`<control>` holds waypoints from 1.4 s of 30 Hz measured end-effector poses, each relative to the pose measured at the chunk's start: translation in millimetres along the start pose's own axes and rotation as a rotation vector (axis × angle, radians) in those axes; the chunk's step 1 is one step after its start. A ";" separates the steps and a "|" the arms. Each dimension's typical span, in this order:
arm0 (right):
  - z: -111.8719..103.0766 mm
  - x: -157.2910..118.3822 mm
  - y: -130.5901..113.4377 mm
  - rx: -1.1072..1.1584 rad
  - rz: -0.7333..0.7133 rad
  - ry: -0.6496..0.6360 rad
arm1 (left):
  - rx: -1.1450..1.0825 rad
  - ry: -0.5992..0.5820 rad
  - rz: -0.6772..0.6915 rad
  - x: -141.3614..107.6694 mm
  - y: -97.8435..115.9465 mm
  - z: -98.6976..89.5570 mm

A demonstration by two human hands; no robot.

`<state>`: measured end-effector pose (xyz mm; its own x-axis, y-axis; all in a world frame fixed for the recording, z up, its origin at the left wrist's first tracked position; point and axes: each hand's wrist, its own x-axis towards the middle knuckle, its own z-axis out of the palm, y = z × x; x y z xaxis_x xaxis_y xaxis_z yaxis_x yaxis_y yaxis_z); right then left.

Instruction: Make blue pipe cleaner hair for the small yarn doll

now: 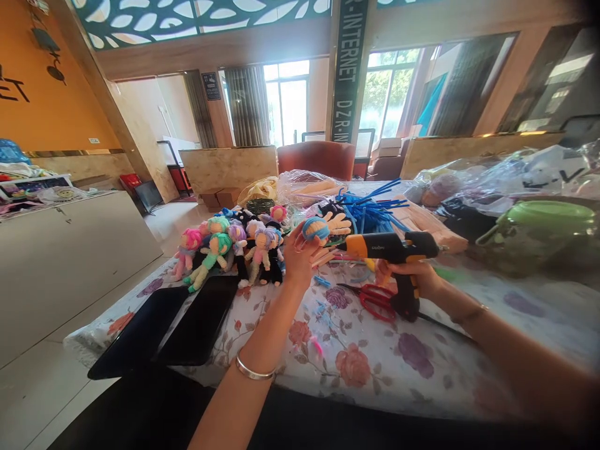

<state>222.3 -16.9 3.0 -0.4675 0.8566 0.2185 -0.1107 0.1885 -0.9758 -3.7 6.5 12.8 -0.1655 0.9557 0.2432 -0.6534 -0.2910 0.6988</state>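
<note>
My left hand (300, 255), with a silver bangle on its wrist, is closed on a small doll (315, 230) with blue hair and pale limbs pointing right. In my right hand (417, 278) is a black and orange glue gun (382, 247), its fingers wrapped round the handle. The gun's nozzle points left and is close beside the doll; whether they touch I cannot tell. Red-handled scissors (376, 302) lie on the floral tablecloth (351, 365) below the gun.
Several finished-looking dolls (218, 247) stand and lie at the left. Two black trays (199, 322) rest at the front left edge. Blue fuzzy stems (370, 209) are piled behind the gun. A green tub (534, 234) and plastic bags (539, 165) are at the right.
</note>
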 end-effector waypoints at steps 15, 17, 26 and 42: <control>1.3 -7.6 5.4 -0.075 -0.011 0.227 | 0.198 -0.189 0.063 -3.6 -6.4 0.3; 1.6 -8.2 5.3 -0.091 -0.004 0.223 | 0.212 -0.208 0.077 -3.0 -8.4 -0.4; 3.0 -8.5 3.7 -0.139 -0.022 0.196 | 0.224 -0.211 0.077 -4.4 -8.7 0.8; 8.3 -9.3 -1.4 -0.178 -0.036 0.190 | 0.243 -0.223 0.107 -6.1 -7.2 1.8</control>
<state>219.5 -29.1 2.4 -0.2913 0.9193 0.2645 0.0400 0.2880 -0.9568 3.4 2.7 7.5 -0.0413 0.8940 0.4462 -0.4418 -0.4169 0.7944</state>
